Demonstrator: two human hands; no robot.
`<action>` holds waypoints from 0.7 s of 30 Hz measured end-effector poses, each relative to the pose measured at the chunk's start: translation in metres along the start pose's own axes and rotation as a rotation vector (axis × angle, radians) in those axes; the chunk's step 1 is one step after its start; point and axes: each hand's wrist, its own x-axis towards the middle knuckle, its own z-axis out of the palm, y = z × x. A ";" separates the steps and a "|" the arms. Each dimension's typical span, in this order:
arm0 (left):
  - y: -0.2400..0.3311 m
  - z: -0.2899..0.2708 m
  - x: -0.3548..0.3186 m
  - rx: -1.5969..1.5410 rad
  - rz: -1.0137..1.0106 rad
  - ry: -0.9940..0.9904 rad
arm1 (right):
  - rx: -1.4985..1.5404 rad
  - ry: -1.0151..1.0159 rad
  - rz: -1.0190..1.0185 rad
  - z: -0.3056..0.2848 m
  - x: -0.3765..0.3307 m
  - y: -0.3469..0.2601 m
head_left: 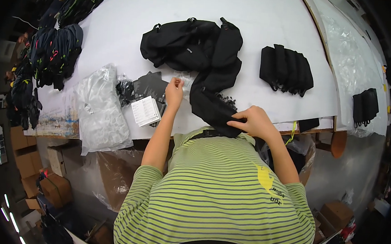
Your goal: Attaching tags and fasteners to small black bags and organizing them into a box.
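Left hand [175,92] is pinched nearly closed, right hand [254,121] slightly parted at the black pouch [212,108] by the near table [260,104] edge; neither's hold is clear. Cards [145,111] and a plastic bag [103,111] crowd the left; black bags [183,44] lie beyond.

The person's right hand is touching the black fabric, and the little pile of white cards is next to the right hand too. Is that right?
Not quite: the white cards are to the left of the person's left hand, as the head view shows. The right hand is touching the black fabric, as you said.
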 end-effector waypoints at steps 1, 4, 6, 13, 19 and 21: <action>0.013 -0.011 -0.003 -0.036 -0.020 0.029 | -0.019 0.050 -0.052 0.002 -0.002 0.001; 0.026 -0.032 -0.008 0.091 0.126 0.192 | -0.092 0.132 -0.175 0.006 0.001 0.001; 0.069 -0.053 -0.019 -0.026 0.162 0.234 | -0.141 0.175 -0.224 0.007 0.005 0.001; 0.153 -0.089 -0.076 0.315 0.720 -0.016 | -0.265 0.283 -0.367 0.002 0.014 -0.017; 0.117 -0.073 -0.095 -1.058 -0.119 -0.025 | -0.165 0.515 -0.430 0.005 0.017 -0.036; 0.115 -0.070 -0.100 -1.473 -0.484 -0.294 | -0.100 0.568 -0.459 0.009 0.019 -0.044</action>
